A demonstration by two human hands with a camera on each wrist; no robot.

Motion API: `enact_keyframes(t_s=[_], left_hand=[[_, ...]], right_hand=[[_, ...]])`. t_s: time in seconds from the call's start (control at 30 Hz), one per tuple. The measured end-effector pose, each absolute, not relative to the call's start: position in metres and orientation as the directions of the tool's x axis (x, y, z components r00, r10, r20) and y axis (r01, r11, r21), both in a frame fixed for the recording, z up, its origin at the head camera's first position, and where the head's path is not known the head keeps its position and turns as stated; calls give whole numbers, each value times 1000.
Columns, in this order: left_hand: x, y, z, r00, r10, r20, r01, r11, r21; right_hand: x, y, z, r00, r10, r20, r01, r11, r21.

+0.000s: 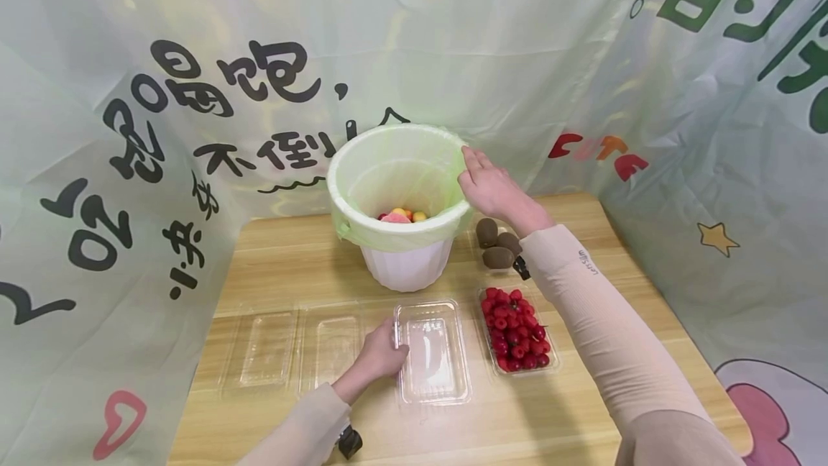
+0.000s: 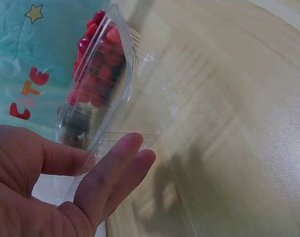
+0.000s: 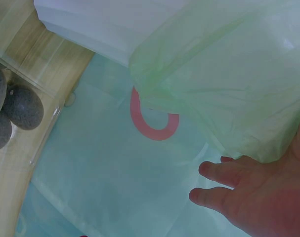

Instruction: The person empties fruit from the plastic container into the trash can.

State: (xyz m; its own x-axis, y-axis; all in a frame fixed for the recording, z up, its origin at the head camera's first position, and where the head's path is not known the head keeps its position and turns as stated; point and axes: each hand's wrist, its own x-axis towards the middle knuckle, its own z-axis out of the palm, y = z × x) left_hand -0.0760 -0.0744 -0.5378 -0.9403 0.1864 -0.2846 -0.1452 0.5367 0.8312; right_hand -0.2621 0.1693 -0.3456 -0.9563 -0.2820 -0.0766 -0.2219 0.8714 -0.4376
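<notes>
The left hand [image 1: 380,352] pinches the left edge of a clear container [image 1: 432,358], thumb on one side of the wall and fingers on the other. The container has nothing in it and is at the front middle of the bench [image 1: 453,437]; whether its base touches the wood is hard to tell.

The right hand [image 1: 494,189] is at the right side of the rim of a white bucket [image 1: 404,265], fingers extended and slightly spread beside the green liner bag [image 1: 394,237], which is folded down over that rim. The bucket stands upright towards the back, with pink and yellow fruit [image 1: 396,218] low inside.

Under the right forearm, brown kiwifruit [image 1: 498,258] sit in a clear tray. Nearer the front, just right of the pinched container, another clear tray is heaped with red berries and cherries [image 1: 517,333]. To the left, two more clear containers [image 1: 267,351] lie side by side.
</notes>
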Motion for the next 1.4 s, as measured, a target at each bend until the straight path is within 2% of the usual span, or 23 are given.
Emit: enact_keyframes(t_s=[0.33, 0.93, 1.17, 1.4], left_hand=[[-76, -76, -549, -952, 185, -244, -94, 582, 808], [-75, -82, -554, -928, 183, -325, -186, 530, 828], [-76, -89, -547, -925, 196, -325, -178, 534, 827], [-86, -103, -527, -951, 185, -249, -110, 549, 828]], right_hand=[[-262, 169, -346, -955, -283, -84, -221, 875, -430], [-262, 169, -345, -952, -292, -87, -231, 878, -420], [-263, 169, -343, -947, -305, -98, -239, 877, -416], [-264, 169, -343, -946, -310, -93, -246, 876, -414]])
